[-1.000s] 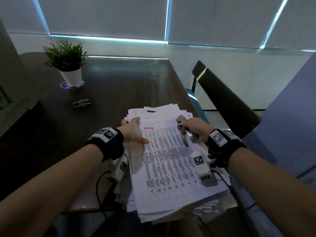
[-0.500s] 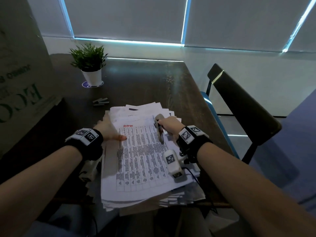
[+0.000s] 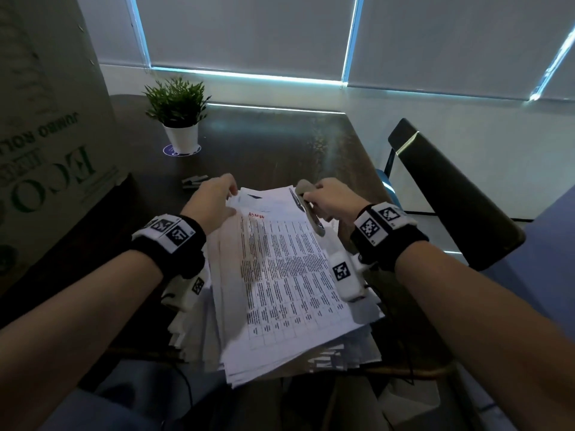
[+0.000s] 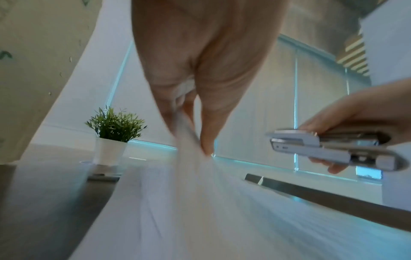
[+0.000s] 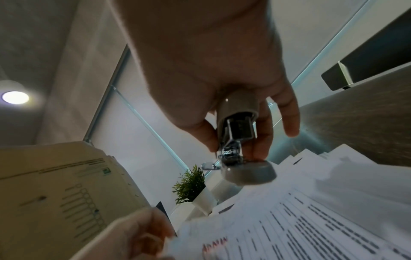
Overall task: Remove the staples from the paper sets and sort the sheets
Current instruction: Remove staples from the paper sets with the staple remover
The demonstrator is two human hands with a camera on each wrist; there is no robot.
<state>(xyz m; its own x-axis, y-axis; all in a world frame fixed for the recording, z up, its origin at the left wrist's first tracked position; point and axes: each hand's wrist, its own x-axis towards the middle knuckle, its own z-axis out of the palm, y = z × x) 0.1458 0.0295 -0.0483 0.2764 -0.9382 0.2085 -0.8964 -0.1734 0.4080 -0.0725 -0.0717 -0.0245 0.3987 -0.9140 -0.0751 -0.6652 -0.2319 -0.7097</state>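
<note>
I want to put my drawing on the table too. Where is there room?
The dark table looks bare between the potted plant, the paper pile and the far edge. It is crowded near you: the pile fills the front, the left hand pinches a sheet's corner, the right hand grips the stapler. The cardboard box blocks the left.

The head view looks down over the bench (image 3: 280, 144) toward its far edge; both wrist views sit low and close, sharing the potted plant (image 4: 114, 126).
</note>
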